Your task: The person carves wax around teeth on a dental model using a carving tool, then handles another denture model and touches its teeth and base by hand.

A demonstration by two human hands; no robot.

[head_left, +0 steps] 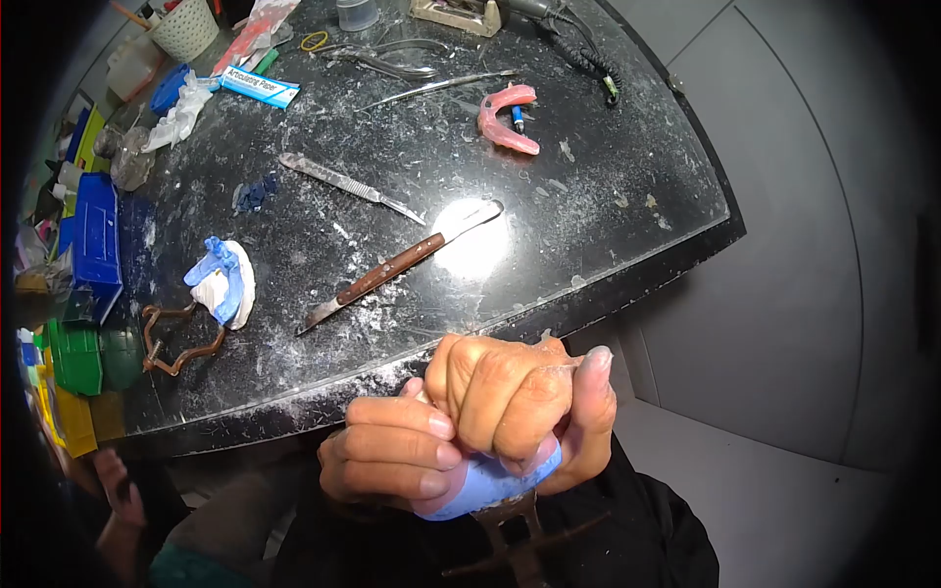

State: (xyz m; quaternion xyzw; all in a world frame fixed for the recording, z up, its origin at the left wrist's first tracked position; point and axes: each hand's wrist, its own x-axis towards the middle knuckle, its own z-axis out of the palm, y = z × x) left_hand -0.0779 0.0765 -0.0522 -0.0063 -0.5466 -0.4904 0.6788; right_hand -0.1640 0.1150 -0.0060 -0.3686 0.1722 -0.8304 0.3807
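Both hands are together just in front of the bench edge. My left hand (392,446) has its fingers wrapped over the left side of a light blue piece (490,485). Above and to the right, my right hand (515,402) is curled with its fingertips pressed on the same piece, its thumb pointing up. Fingers hide the upper part of the piece. Beneath it a brownish metal frame (515,529) shows. A wooden-handled knife (392,267) and a metal scalpel handle (333,179) lie on the bench beyond the hands.
On the dusty black bench (608,235) are a pink arch-shaped piece (495,122), a white cast with blue material (235,284), a brown metal frame (181,343), an Articulating Paper box (260,86) and blue (96,235) and green bins (76,356). Another person's hand (120,485) shows lower left.
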